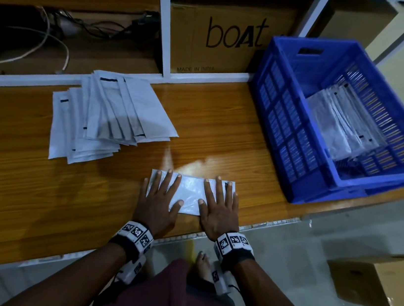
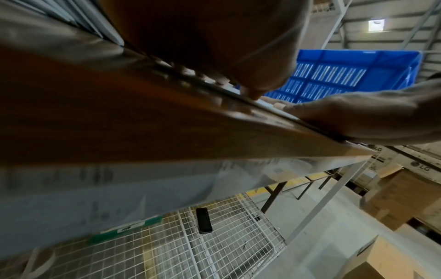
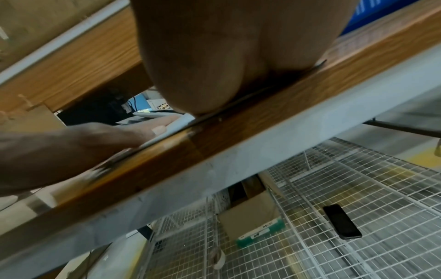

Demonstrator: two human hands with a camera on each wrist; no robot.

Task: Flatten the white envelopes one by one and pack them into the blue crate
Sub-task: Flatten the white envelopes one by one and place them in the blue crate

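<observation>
- Envelope, white, glossy, rectangular: flat on the near edge of the bench, under both hands.
- Left hand, right hand: palms down, fingers straight and spread, pressing the envelope's two ends.
- Envelope stack, white, matte, fanned: far left of the bench.
- Blue crate, slotted plastic, rectangular: right end of the bench, flattened envelopes inside.
- Bench, wood-grain laminate, pale metal frame.
- Cardboard box, printed "boAt": in the far shelf bay.
- Wire-mesh shelf below, dark phone lying on it.

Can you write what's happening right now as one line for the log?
step: flattening | left hand + right hand: flat on envelope | pile: waiting on table | blue crate: some envelopes packed
</observation>
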